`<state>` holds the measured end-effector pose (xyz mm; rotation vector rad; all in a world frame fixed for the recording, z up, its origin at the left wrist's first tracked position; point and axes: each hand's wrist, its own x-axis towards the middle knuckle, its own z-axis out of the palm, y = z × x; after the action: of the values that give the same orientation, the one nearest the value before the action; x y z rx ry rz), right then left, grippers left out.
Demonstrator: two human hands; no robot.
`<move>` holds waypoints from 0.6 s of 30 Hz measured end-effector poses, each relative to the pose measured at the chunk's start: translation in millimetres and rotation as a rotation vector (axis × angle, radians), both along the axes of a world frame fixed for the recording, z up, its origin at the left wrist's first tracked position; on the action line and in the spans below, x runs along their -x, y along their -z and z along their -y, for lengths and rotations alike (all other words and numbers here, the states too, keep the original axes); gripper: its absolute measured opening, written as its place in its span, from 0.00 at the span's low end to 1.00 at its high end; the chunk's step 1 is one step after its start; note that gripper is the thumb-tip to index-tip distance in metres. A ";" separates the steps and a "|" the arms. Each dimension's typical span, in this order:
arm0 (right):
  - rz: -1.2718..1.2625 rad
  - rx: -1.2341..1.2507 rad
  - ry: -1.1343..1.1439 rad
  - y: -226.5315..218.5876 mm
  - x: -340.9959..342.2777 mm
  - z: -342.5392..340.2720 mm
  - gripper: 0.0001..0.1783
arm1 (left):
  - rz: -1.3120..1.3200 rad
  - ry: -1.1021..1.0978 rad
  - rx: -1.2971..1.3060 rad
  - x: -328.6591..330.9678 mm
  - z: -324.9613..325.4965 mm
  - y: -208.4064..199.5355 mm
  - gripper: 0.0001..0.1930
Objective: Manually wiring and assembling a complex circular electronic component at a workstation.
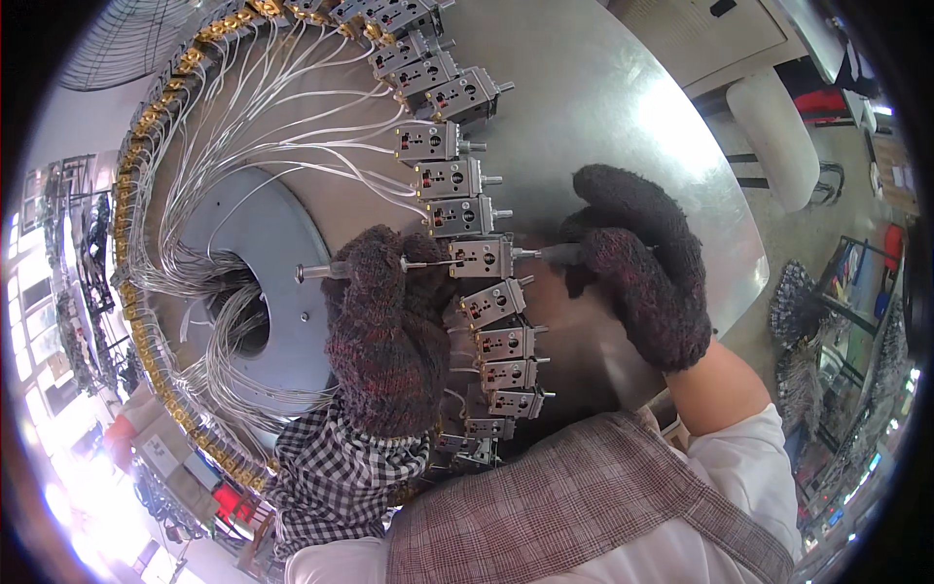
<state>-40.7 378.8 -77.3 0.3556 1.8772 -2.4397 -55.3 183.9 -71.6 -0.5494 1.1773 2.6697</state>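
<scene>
Both my hands wear dark knitted gloves. My left hand (384,292) is closed round a slim screwdriver-like tool (426,264). Its metal rear end sticks out left of the glove, and its thin shaft reaches the side of a grey box-shaped control unit (484,258). From the right, my right hand (642,258) is closed on a dark grey tapered piece (559,254), which meets the metal spindle of that same unit. The glove hides the rest of this piece. Similar control units (449,180) stand above and below in a curved row, spindles pointing right.
White wires (282,146) run from the units over a round metal table (603,88). They gather in the central hole of a grey disc (292,219). Brass-coloured fittings (131,234) line the left rim. A fan guard (122,44) is at upper left, a pale chair (773,136) at right.
</scene>
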 end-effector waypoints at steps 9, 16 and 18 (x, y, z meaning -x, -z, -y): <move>-0.047 -0.369 -0.186 3.9 4.7 -10.9 0.14 | 0.018 0.058 0.024 4.8 3.2 2.2 0.13; 0.366 0.076 -0.093 -7.2 11.3 -6.8 0.14 | 0.077 0.080 0.065 8.2 3.9 0.3 0.15; 0.370 0.080 -0.084 -7.4 11.9 -5.0 0.15 | 0.065 0.088 0.064 9.5 6.1 3.3 0.14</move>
<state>-52.6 383.8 -69.9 0.6565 1.6022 -2.2011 -64.7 177.8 -74.9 -0.5761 1.2429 2.5292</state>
